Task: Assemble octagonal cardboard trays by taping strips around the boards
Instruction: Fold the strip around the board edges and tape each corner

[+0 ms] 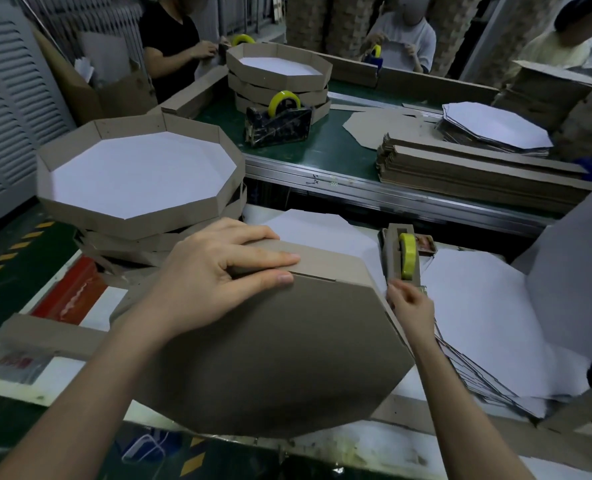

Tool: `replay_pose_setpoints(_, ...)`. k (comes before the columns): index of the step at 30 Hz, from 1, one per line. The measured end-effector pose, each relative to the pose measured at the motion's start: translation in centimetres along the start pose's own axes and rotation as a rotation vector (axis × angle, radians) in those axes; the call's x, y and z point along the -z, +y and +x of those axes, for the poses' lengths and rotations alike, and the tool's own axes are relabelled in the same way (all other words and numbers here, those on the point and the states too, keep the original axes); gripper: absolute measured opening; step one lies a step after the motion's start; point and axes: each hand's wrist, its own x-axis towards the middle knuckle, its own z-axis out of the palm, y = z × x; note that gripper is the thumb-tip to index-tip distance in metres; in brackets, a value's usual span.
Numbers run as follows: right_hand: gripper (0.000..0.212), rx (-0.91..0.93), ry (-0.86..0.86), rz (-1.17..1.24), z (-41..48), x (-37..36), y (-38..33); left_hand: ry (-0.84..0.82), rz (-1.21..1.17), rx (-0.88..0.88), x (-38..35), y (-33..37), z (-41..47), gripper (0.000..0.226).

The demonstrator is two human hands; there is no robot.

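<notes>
Fingers of the left hand are laid flat over the strip seam; just rightward, tape is apparently pinched by the right hand.

Stacked trays block the left, the tape dispenser the right; white boards lie low between.

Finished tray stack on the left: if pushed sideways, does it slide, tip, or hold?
Probably light: the top tray is thin cardboard and hollow. Likely to shear rather than tip, since the stack is wide and low and the lower trays sit askew. Its rim may flex under a push, being a thin strip.
</notes>
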Motion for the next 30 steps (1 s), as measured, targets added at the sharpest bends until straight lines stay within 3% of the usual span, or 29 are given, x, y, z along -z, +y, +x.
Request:
replay_pose_setpoints(9, 0.022, 0.174, -0.247, -0.176, -5.0, -2.3, -15.8, 0.009, 0.02, 0.013, 1.2, -0.7, -2.4, 0.035)
replay_pose_setpoints(11, 0.035, 0.169, -0.303, -0.225, -7.0, -2.5, -18.0, 0.002, 0.006, 0.021, 1.6, -0.9, -2.9, 0.035)
replay_pose_setpoints(14, 0.076, 0.123, -0.408, -0.225, -10.0, -3.1, -20.4, -0.003, -0.007, 0.025, 2.0, -1.0, -3.6, 0.032)
replay_pose_setpoints(15, 0.076, 0.124, -0.421, -0.188, -10.9, -3.3, -20.8, -0.002, -0.01, 0.022, 2.1, -1.0, -3.8, 0.032)
replay_pose_setpoints(19, 0.019, 0.177, -0.423, 0.049, -14.2, -4.4, -21.8, -0.006, 0.033, 0.024, 2.2, -0.8, -4.6, 0.036)
replay_pose_setpoints(20, 0.014, 0.17, -0.443, 0.114, -15.0, -4.6, -21.9, -0.011, 0.043, 0.037, 2.2, -0.8, -4.8, 0.041)
replay_pose_setpoints(24, 0.029, 0.143, -0.477, 0.202, -18.1, -5.0, -21.3, -0.039, 0.016, 0.093, 2.6, -0.9, -5.3, 0.044)
replay_pose_setpoints(30, 0.039, 0.112, -0.464, 0.248, -22.2, -4.9, -18.5, -0.066, -0.003, 0.029, 3.1, -0.7, -6.0, 0.054)
